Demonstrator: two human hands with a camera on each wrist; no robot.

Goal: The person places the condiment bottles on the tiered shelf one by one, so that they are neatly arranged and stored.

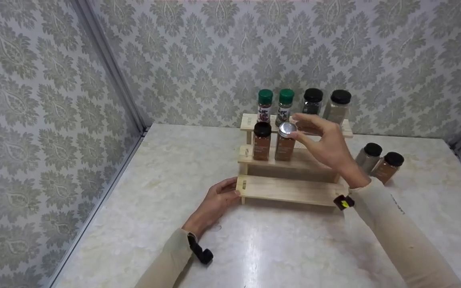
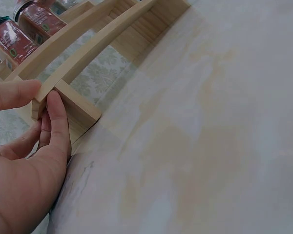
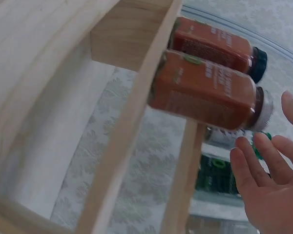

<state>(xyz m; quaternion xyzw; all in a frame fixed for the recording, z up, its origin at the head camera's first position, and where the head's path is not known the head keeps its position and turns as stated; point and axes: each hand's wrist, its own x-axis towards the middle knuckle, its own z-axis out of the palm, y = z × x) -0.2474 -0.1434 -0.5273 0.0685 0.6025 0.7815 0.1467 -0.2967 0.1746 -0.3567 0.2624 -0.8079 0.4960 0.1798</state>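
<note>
A three-tier wooden spice rack (image 1: 290, 190) stands on the table. My left hand (image 1: 215, 203) grips the left end of its lowest shelf, thumb on top and fingers underneath, as the left wrist view shows. On the middle shelf, a silver-capped spice jar (image 1: 285, 149) of reddish-brown powder stands upright beside a black-capped spice jar (image 1: 261, 149). My right hand (image 1: 328, 146) is at the silver cap (image 3: 266, 108), thumb and fingers spread apart. In the right wrist view a gap shows between these fingers (image 3: 256, 163) and the cap.
Two green-capped shakers (image 1: 265, 105) and two larger black-capped jars (image 1: 339, 106) line the top shelf. Right of the rack, a jar of grey powder (image 1: 368, 157) and a jar of brown powder (image 1: 386, 169) stand on the table (image 1: 154, 168). Patterned walls (image 1: 198, 64) rise behind and left.
</note>
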